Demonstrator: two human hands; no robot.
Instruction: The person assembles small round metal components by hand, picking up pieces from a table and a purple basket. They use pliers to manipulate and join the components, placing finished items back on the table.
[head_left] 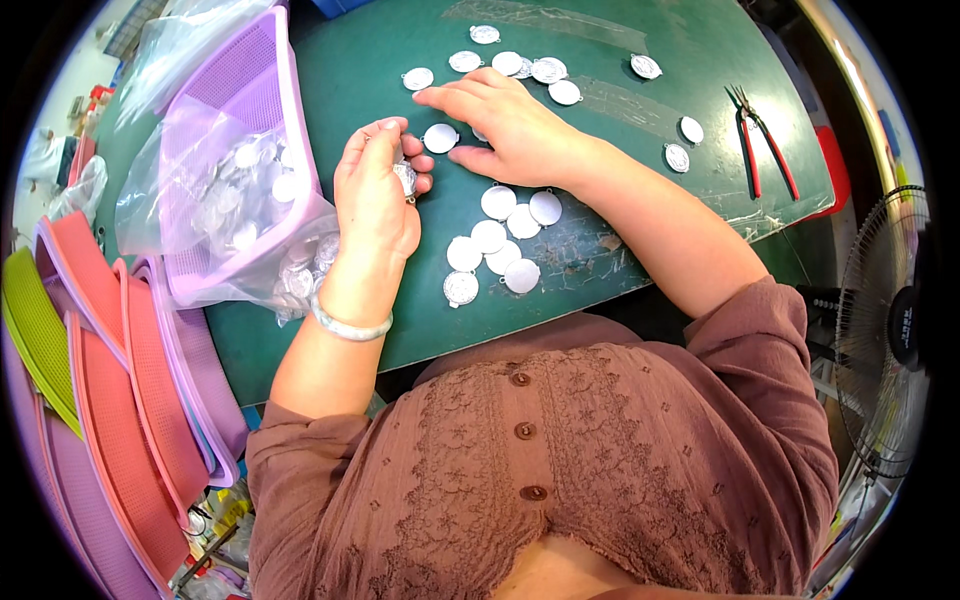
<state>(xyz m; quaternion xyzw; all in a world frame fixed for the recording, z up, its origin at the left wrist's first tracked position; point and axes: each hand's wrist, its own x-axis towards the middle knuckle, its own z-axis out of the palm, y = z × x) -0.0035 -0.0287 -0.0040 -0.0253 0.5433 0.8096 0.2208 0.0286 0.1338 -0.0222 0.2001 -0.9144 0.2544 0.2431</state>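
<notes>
My left hand (pixel 372 195) is closed around some silver round pendants (pixel 405 178), their edges showing between thumb and fingers. To its right, my right hand (pixel 515 125) lies palm down over the table with fingers spread, thumb apart. Between the two hands rests a plain silver disc pendant (pixel 440 138) with small loops; another peeks out from under the right palm. Nearer me lies a loose cluster of several such pendants (pixel 489 237), some plain side up, one patterned. Beyond the right hand several more pendants (pixel 549 70) lie in a rough row.
A purple plastic basket (pixel 302 130) at left holds a clear bag of pendants (pixel 240 195). Red-handled pliers (pixel 762 145) lie at right on the green table (pixel 640 215), near two stray pendants. Stacked coloured baskets (pixel 120 390) stand lower left; a fan (pixel 880 330) stands at right.
</notes>
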